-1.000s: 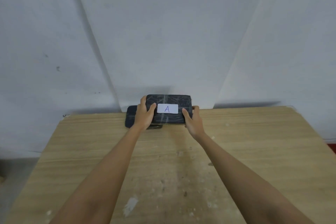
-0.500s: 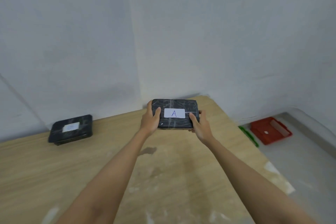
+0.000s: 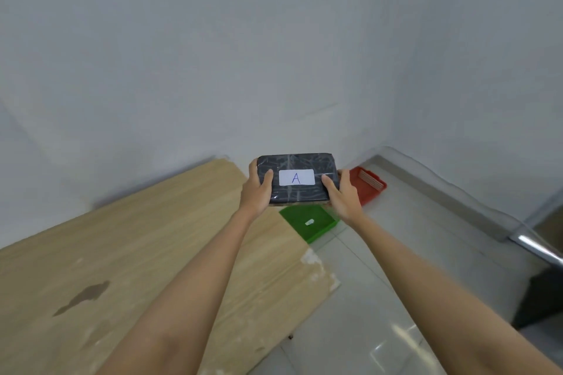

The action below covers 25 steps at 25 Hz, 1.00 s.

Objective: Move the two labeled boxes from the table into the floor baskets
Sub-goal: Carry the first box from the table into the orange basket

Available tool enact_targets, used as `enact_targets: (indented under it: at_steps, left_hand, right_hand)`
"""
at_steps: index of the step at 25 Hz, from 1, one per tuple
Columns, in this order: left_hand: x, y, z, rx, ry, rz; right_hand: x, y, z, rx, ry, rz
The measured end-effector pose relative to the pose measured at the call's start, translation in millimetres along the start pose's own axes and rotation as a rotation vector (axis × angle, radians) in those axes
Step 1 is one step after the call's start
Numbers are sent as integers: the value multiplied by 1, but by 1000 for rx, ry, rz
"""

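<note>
Both hands carry the dark, film-wrapped rectangular box with a white label marked "A" [image 3: 297,179], held level in the air just right of the frame's centre. The left hand [image 3: 255,192] clamps its left end, thumb lying on the top face; the right hand [image 3: 343,195] clamps the right end the same way.

The glossy wrap looks slippery, so the likeliest failure is the box sliding out of a pinch that bears only on its two short ends, most probably if one hand lets go early on the way down to the floor. A second risk is picking the wrong basket: the green plastic basket [image 3: 316,224] sits directly below the box in the frame, and the red plastic basket [image 3: 367,184] lies just beside it toward the upper right, partly hidden behind the right hand. A small white tag shows in the green one, but its marking is too small to read. Dropping from this height could also tip a light basket or make the box bounce out.

The pale wooden table [image 3: 146,259] fills the lower left, its worn corner reaching close to the green basket, so the descent has to clear that edge. The grey tiled floor [image 3: 396,268] around the baskets is otherwise open. The second box is out of view.
</note>
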State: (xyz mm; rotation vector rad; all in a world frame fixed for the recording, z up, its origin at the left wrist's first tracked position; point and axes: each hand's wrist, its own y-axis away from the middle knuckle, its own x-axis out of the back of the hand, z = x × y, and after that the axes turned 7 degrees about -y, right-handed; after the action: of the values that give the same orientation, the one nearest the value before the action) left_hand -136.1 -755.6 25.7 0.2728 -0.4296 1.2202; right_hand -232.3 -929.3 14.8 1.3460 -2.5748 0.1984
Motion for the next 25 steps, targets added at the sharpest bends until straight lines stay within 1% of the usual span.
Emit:
enact_targets:
  at_steps: [4,9,12,14,16,17,18,21,25]
  left_hand:
    - [-80,-49,32,-8,-11,-56]
    - [-177,-130,66,23,20,-96]
    - [-225,-178,91,53,11,-109]
    - [-249,-204,103,48,17,-89]
    - [-246,-211,103,37,15,-122]
    - [-287,-244,117,33,-22,-131]
    - [-344,-291,135,66,-39,-115]
    - [-347,-301,136,95,-7,-115]
    - [-433,-355,150,133,-25,-112]
  right_hand:
    - [65,-53,22,-46,8,66]
    - [139,-146,38,-76,38,63]
    - [177,-207,42,-105,84,31]
    - [195,-240,46,-102,64,9]
    - [196,-243,41,-108,35,19]
    - [222,-286,55,-147,23,3]
    - [259,-350,78,-169,3,-15]
    - [262,-360,81,-183,17,-40]
    - [315,-442,122,-169,47,-75]
